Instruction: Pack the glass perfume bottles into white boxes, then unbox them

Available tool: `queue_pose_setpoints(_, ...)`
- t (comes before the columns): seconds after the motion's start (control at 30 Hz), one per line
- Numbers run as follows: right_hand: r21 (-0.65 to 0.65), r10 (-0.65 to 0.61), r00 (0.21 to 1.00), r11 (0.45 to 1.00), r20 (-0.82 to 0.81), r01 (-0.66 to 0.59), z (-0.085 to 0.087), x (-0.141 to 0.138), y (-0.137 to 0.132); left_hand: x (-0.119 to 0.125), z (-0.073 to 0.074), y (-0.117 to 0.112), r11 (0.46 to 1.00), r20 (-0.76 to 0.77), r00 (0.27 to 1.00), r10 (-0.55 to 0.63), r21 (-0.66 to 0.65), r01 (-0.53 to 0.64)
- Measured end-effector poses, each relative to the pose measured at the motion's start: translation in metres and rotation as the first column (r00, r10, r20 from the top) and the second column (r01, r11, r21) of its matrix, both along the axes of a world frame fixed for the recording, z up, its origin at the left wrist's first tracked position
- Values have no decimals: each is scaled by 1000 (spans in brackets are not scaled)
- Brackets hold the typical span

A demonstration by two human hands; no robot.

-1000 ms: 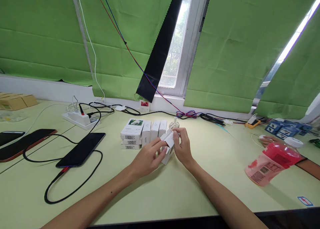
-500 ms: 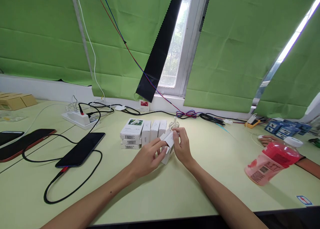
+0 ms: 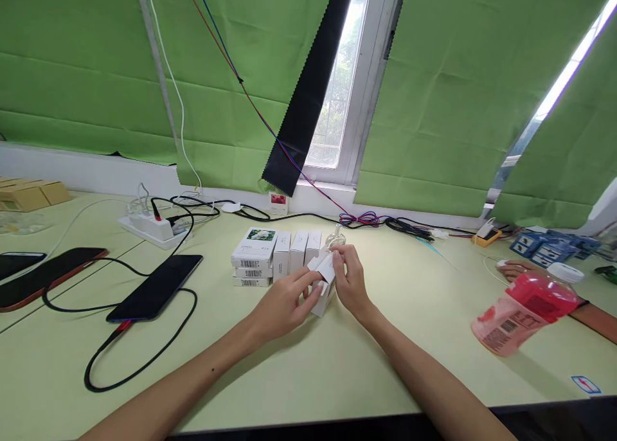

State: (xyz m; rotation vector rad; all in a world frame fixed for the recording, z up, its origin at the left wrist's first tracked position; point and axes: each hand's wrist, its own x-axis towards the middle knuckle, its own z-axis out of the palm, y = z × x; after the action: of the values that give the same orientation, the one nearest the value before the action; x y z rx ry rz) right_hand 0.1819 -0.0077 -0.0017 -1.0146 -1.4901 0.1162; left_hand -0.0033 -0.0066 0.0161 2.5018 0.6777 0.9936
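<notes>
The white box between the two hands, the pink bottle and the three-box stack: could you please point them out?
White box [image 3: 327, 269]: head view, on its white panel.
Pink bottle [image 3: 521, 316]: head view, on its label.
Three-box stack [image 3: 253, 251]: head view, on its upper face.

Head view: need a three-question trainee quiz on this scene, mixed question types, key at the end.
1. Multiple choice: which thing do the wearer's left hand and right hand both touch?
A) a black rectangular smartphone
B) a small white cardboard box
C) a white plastic power strip

2. True or false: the pink plastic bottle with a white cap is to the right of the wearer's right hand.

3. Count: how many barcoded white cardboard boxes lie flat in the stack?

Key: 1: B; 2: true; 3: three.
</notes>
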Motion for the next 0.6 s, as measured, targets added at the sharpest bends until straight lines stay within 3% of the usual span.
queue_pose_setpoints(0.6,3,1,1000,1000,18,-1,2,0,0,-1,3,-1,1000,-54,998,15,25,-14)
